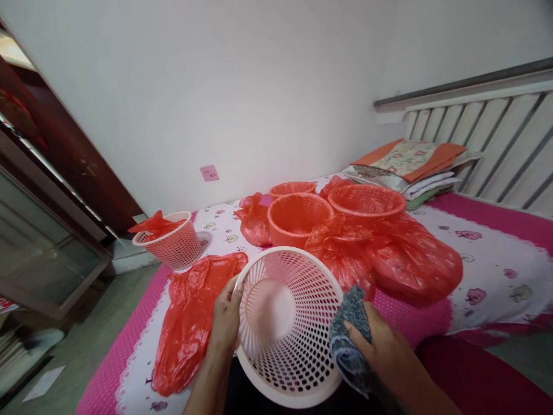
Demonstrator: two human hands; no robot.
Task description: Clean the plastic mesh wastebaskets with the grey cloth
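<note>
A pale pink plastic basket [273, 311] with perforated walls is tipped so its open mouth faces me. My left hand [226, 316] grips its rim on the left side, thumb over the edge and fingers behind. In my right hand [380, 340] is a bunched grey-blue cloth [352, 328], pressed against the right side of the rim. Left of the basket, a flattened red plastic bag [199, 317] lies on the bed. Behind it, red bags [410, 259] and red baskets [300, 216] crowd together.
A second pink basket [175, 248] with a red bag in it stands at the bed's left edge. Folded textiles [415, 161] are stacked by the white radiator [484, 138]. The patterned bedsheet [488, 282] covers the bed against the wall. A cabinet [47, 248] stands at far left.
</note>
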